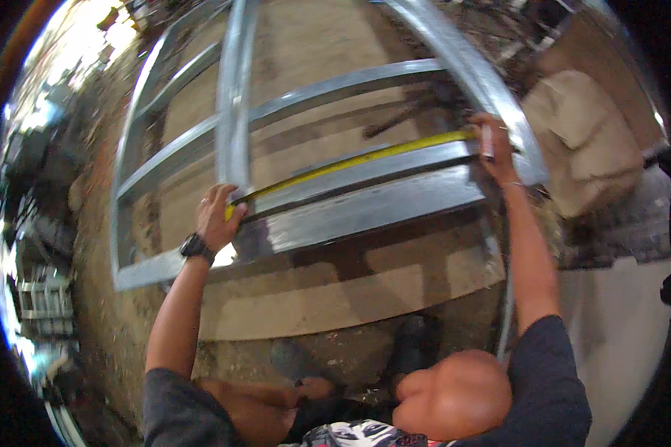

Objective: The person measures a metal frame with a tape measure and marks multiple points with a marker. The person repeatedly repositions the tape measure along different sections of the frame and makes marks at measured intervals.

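Note:
A yellow tape measure is stretched between my two hands across a silvery metal frame. My left hand, with a dark watch on its wrist, grips the tape's left end beside an upright bar. At the other end, my right hand is closed on the tape near the frame's right-hand rail. A small whitish object shows at its fingers, its kind unclear. Which hand has the tape's case is hidden. Just below the tape runs the wide near rail.
Brown sheet material lies under the frame on bare dirt ground. A tan sack-like bundle sits at the right, above a pale flat panel. Blurred clutter lines the left side. My knee is close to the near rail.

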The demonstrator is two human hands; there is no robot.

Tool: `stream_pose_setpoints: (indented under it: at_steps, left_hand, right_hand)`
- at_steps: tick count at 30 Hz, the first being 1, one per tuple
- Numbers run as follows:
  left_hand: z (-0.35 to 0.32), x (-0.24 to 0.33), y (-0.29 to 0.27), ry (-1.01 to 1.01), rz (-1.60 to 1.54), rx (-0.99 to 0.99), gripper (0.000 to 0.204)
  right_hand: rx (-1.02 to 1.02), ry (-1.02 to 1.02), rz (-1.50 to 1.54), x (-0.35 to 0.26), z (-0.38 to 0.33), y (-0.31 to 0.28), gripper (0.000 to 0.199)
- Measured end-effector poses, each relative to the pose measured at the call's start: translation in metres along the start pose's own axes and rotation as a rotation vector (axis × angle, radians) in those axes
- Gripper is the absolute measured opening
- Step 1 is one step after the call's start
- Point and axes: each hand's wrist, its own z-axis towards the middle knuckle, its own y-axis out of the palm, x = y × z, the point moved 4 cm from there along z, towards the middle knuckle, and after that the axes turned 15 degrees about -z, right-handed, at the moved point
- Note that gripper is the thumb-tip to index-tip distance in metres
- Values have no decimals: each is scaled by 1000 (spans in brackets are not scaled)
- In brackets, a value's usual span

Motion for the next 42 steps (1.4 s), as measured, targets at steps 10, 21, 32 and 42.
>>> stream_pose_setpoints:
  at_steps: [10,21,32,42]
  left_hand:
    - [-4,-27,-7,-158,-157,-44,32]
    - [11,-26,-16,-167,-73,-138,25]
    - [22,-16,-10,-50,-120,-158,21]
    - [6,-16,0,71,-115,82,18]
  right_hand:
    - [-89,-12,-269,11,-4,6,20]
    - [-93,-6,-101,17,1,2,15]
    - [-91,35,-84,17,-1,6,16]
    - [-102,62,-72,19,-1,6,17]
